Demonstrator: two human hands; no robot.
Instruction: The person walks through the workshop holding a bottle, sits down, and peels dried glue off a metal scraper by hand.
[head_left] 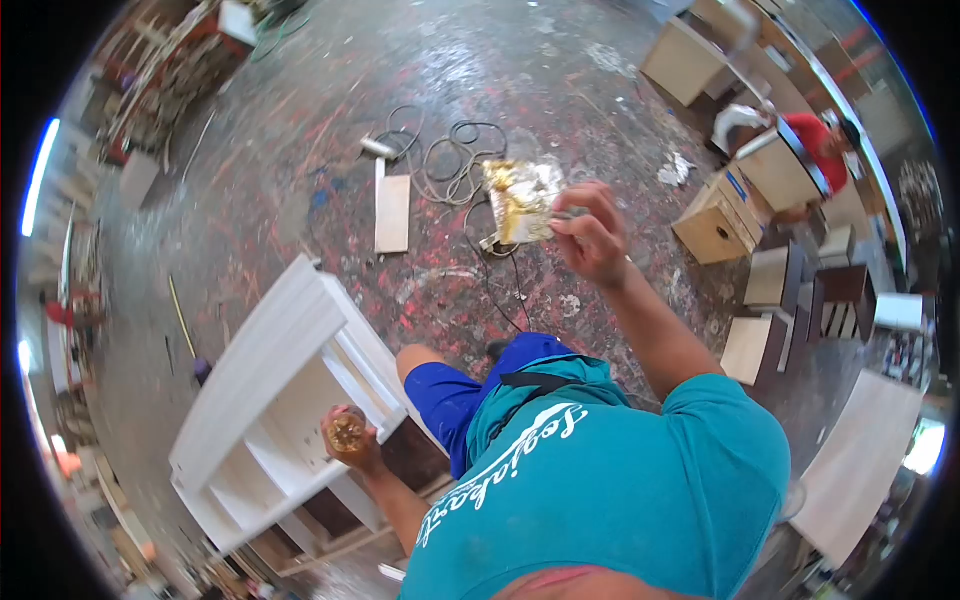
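Observation:
A shiny sheet, gold and silver and smeared with something yellow-brown, hangs from the pinched fingers of my right hand, held out over the floor. My left hand is wrapped round a small clear container with amber contents, close to my left leg. Under and beside that hand lies a pale wooden cabinet with a curved panel and open compartments.
Coiled cables and a pale board lie on the stained floor ahead. At the right, a person in red bends among wooden boxes. Stacked wood stands at the upper left, a large panel at the lower right.

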